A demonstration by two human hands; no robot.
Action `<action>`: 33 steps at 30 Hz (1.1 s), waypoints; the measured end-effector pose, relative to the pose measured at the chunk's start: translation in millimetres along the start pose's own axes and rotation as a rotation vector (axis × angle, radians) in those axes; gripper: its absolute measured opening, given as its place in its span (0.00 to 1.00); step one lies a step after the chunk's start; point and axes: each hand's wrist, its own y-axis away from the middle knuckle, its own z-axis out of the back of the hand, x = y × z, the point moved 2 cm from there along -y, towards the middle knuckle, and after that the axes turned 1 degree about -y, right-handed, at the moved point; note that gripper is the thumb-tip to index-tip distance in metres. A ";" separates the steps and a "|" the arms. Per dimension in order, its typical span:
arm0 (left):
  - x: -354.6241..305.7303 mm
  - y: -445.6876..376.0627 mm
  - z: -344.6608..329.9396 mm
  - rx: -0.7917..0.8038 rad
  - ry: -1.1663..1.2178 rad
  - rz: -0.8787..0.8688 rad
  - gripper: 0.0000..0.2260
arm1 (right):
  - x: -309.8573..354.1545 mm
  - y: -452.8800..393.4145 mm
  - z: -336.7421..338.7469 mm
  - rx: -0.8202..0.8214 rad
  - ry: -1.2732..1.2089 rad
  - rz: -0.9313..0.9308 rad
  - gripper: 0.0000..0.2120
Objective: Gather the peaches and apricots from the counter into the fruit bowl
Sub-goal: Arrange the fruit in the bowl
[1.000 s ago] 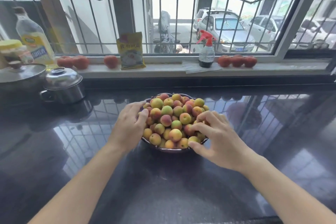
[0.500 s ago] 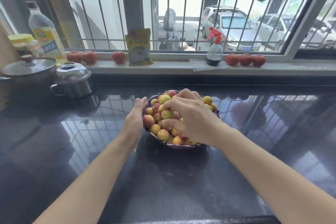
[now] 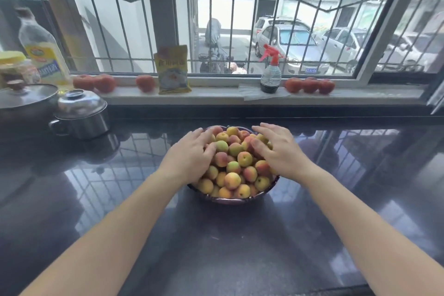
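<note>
- The fruit bowl (image 3: 230,200) stood on the dark polished counter (image 3: 228,247), about midway between its near and far edges, heaped well above its rim with small peaches and apricots (image 3: 234,163).
- The left hand (image 3: 189,156) lay on the left side of the heap, fingers loosely spread and pointing toward the far side, resting on the fruit without closing round any piece.
- The right hand (image 3: 278,149) lay on the right side of the heap in the same way, fingers relaxed and apart, pressing lightly on the top fruit.
- Both bare forearms reached in from the near edge, one on each side of the bowl.
- At the far left stood a small steel pot (image 3: 80,115) with its lid on, and beside it a larger lidded pan (image 3: 26,101).
- On the windowsill (image 3: 216,96) behind sat an oil bottle (image 3: 43,50), a yellow packet (image 3: 172,69), a spray bottle (image 3: 271,72), and red tomatoes: three left of the packet (image 3: 104,82), three at the right (image 3: 310,85).
</note>
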 end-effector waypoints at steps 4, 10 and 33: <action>-1.8 -13.2 5.6 -0.139 0.306 0.224 0.24 | 0.2 -11.6 -9.7 0.189 -0.079 -0.090 0.24; -9.4 -11.3 -0.1 -0.002 0.191 -0.051 0.20 | 15.2 -20.8 -1.2 0.190 -0.049 0.038 0.22; -1.8 -74.0 11.9 0.188 0.054 0.257 0.27 | 14.8 -64.4 2.5 0.359 -0.203 -0.119 0.26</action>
